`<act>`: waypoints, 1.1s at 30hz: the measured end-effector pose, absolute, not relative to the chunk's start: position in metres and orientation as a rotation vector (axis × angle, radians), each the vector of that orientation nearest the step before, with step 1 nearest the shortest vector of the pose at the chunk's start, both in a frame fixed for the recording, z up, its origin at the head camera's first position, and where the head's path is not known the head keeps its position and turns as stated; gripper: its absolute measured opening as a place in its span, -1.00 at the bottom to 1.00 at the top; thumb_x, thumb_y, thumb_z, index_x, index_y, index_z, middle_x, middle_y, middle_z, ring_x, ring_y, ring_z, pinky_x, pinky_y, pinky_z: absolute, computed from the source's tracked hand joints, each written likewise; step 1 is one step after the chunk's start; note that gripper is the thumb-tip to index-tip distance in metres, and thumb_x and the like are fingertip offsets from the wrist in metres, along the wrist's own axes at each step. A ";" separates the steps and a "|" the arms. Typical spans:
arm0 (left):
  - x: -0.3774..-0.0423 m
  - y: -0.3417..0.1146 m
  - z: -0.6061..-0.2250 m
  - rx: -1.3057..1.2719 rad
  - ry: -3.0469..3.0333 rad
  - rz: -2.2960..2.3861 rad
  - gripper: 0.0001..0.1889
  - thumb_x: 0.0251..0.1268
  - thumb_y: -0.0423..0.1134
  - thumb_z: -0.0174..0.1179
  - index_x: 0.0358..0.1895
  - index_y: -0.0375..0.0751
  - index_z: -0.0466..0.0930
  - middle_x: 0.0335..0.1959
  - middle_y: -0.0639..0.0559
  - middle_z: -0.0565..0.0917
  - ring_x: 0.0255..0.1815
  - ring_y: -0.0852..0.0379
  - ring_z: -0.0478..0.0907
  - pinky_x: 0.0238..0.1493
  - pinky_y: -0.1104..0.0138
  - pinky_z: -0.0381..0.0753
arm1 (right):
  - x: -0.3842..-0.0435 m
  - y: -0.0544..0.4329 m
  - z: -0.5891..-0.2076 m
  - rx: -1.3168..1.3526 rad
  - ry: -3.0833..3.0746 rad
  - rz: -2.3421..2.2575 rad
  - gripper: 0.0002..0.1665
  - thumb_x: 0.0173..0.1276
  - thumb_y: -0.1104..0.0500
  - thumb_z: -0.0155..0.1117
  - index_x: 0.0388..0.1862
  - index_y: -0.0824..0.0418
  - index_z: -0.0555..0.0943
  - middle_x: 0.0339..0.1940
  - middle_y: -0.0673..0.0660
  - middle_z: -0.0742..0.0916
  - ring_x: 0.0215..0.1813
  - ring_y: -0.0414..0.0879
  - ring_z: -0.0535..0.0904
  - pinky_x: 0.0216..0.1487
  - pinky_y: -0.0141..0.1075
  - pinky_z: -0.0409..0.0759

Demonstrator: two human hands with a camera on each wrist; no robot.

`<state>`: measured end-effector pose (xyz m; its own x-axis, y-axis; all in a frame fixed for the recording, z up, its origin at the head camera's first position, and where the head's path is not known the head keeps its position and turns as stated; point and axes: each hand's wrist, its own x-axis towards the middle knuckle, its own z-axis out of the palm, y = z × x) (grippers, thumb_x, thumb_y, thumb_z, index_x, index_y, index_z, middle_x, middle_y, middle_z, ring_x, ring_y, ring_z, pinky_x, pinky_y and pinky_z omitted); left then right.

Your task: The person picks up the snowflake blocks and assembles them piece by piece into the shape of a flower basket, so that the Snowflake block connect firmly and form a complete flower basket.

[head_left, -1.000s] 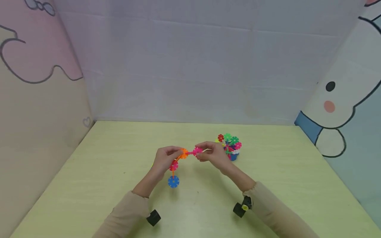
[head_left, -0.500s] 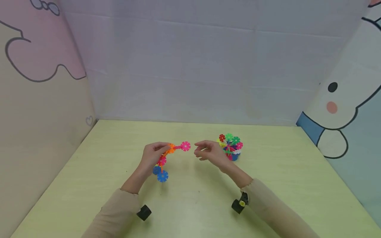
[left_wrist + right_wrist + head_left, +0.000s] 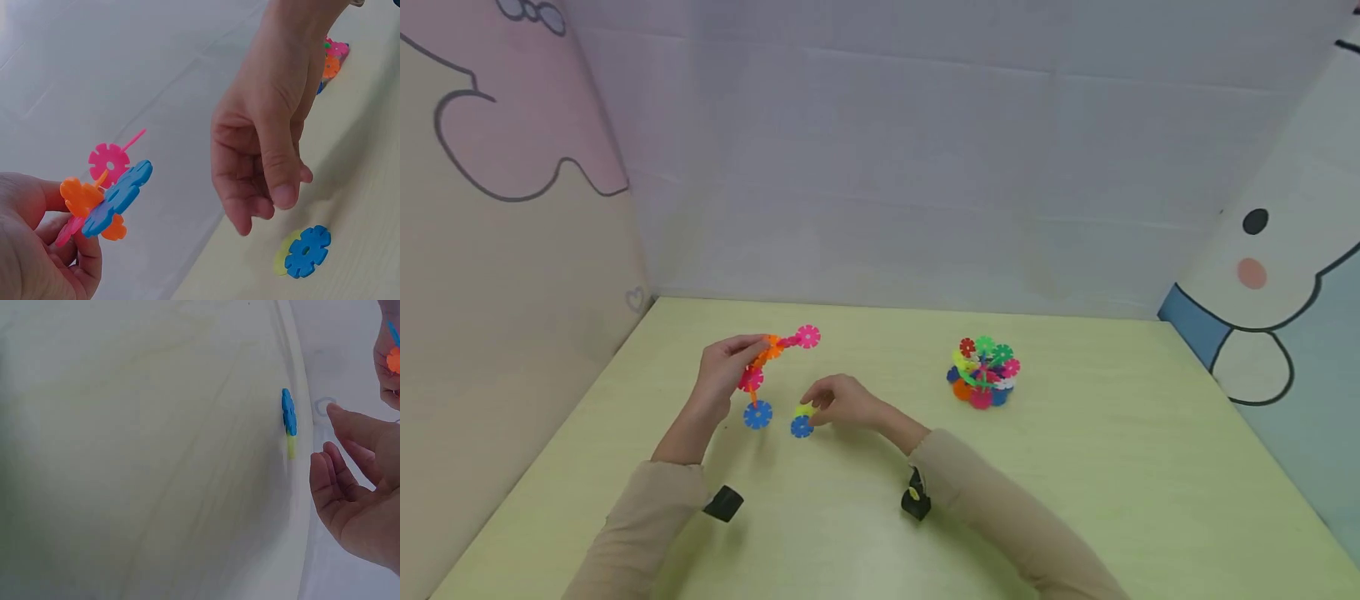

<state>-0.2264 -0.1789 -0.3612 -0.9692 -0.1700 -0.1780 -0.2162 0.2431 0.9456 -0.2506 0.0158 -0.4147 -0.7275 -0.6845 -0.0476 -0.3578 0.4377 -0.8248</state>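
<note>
My left hand (image 3: 721, 371) pinches a linked chain of flower-shaped plastic discs by its orange disc (image 3: 773, 347). A pink disc (image 3: 808, 337) sticks out at the chain's far end, and a blue disc (image 3: 757, 414) hangs at the lower end. Lower right of the chain, a loose blue disc (image 3: 307, 252) lies on the table, partly covering a yellow disc (image 3: 282, 256). My right hand (image 3: 850, 402) hovers over these two, fingers loosely bent. The right wrist view shows a gap between that hand's thumb and fingers (image 3: 322, 481), with nothing in it.
A cluster of many-coloured discs (image 3: 983, 375) stands on the pale yellow table (image 3: 1112, 467), right of both hands. Behind the table hangs a white cloth backdrop (image 3: 887, 183), with cartoon-printed panels (image 3: 550, 250) at the sides.
My right hand has let go of the pink disc at the chain's end and moved left and down to the loose discs. My left hand has carried the chain left and away from me.
</note>
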 end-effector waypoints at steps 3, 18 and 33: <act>-0.227 -0.180 -0.362 -0.360 2.438 1.877 -0.53 0.30 -0.03 0.04 0.15 -0.27 0.44 0.05 -0.13 0.50 -0.13 0.17 0.45 -0.22 0.58 0.47 | -0.252 0.002 -0.418 -0.900 2.367 -1.105 -0.70 0.07 0.30 0.37 -0.17 0.30 0.63 -0.29 0.11 0.65 -0.29 -0.20 0.47 -0.26 -0.50 0.46; -0.225 -0.168 -0.367 -0.312 2.408 1.873 -0.57 0.29 -0.07 0.07 0.10 -0.29 0.48 0.03 -0.14 0.51 -0.16 0.16 0.45 -0.24 0.54 0.48 | -0.240 0.003 -0.415 -0.897 2.512 -0.867 -0.75 -0.04 0.30 0.45 -0.38 0.25 0.57 -0.46 0.02 0.62 -0.40 -0.22 0.45 -0.32 -0.51 0.45; -0.219 -0.128 -0.372 -0.208 2.361 1.877 -0.64 0.28 -0.13 0.09 0.03 -0.28 0.53 -0.01 -0.13 0.56 -0.04 0.00 0.50 -0.12 0.44 0.52 | -0.206 0.095 -0.387 -0.758 2.657 -1.578 -0.87 0.11 0.34 0.31 -0.35 0.26 0.56 -0.41 0.08 0.68 -0.37 -0.15 0.59 -0.32 -0.44 0.58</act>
